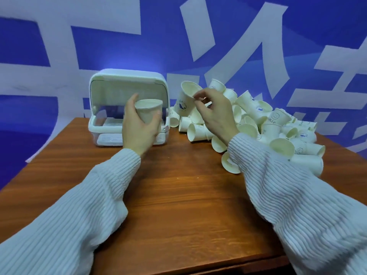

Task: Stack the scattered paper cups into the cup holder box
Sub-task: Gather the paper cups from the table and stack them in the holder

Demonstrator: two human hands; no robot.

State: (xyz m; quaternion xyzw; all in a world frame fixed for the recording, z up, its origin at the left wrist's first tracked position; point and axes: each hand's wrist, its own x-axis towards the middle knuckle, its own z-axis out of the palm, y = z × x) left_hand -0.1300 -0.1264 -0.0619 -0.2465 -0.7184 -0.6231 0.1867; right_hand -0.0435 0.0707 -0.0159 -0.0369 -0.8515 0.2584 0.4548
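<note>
My left hand (139,126) grips an upright white paper cup (149,111) in front of the cup holder box (95,124), whose lid is flipped up. My right hand (214,114) pinches the rim of a second white paper cup (185,100) with a blue logo, held tilted in the air just right of the box. A heap of scattered paper cups (256,124) lies on the right half of the wooden table (174,191), behind and beside my right wrist. The box's slatted white racks show through its open front, partly hidden by my left hand.
A blue and white banner (119,52) forms the backdrop behind the table. The table's left edge runs diagonally near the box. Some cups lie close to my right sleeve (288,187), near the table's right side.
</note>
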